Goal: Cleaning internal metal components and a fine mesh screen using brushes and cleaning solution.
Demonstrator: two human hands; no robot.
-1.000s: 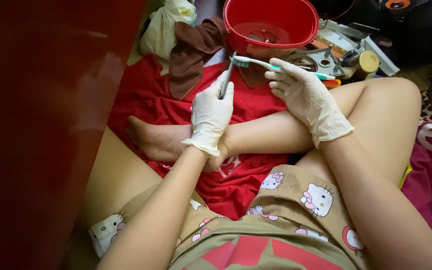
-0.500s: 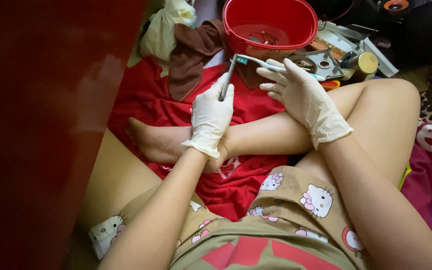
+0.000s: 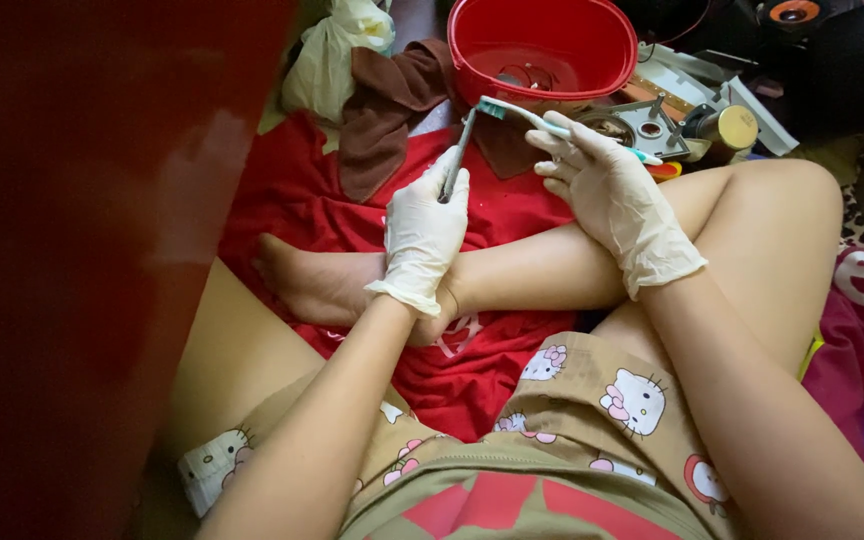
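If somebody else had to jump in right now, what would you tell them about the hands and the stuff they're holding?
Left hand: gloved, shut on a thin metal rod, held up over the red cloth.
Right hand: gloved, shut on a toothbrush, its bristle end touching the rod's top end.
Red basin sits just behind, with something dark inside that cannot be made out.
Whether the rod is clean cannot be told.

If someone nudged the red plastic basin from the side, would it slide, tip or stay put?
The red basin looks like thin plastic and seems to hold only a small item, so it is probably light and would shift easily. It sits partly on a crumpled brown cloth and clutter, so it may rock or tilt rather than slide cleanly. Its wide oval shape makes a full tip unlikely.
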